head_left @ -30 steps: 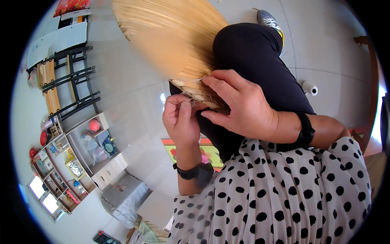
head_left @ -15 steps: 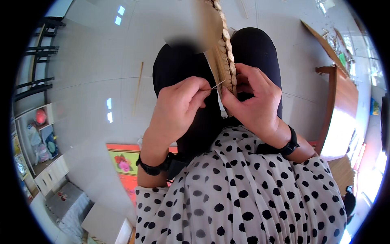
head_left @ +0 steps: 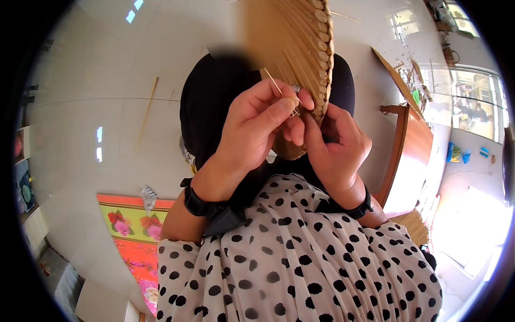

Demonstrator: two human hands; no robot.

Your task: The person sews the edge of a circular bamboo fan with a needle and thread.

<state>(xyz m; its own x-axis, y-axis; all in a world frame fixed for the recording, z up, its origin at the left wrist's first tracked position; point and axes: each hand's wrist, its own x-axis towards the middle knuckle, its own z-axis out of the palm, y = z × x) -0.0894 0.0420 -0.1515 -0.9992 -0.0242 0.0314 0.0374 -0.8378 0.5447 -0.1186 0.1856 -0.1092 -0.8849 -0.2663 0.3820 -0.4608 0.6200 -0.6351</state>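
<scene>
A straw-coloured pleated palm-leaf piece, much like a fan (head_left: 300, 51), stands over my lap with a braided rim (head_left: 323, 64) along its right side. My left hand (head_left: 255, 121) is closed in a pinch on a thin pale needle-like sliver (head_left: 272, 80), which sticks up past the fingers. Fine thread (head_left: 294, 111) loops below the thumb tip. On the rim's lower end, my right hand (head_left: 338, 147) pinches the braid between thumb and fingers. Blur covers the piece's upper left part.
My black-trousered knees (head_left: 214, 102) lie under the work. A thin straw strip (head_left: 146, 115) lies on the tiled floor at left. Nearby is a flowered red mat (head_left: 126, 220). At right stands a brown wooden piece of furniture (head_left: 405, 145).
The fan-like piece has turned to show more of its pleated face. My left hand has moved in against it, and the sliver now points upward. My right hand stays on the rim.
</scene>
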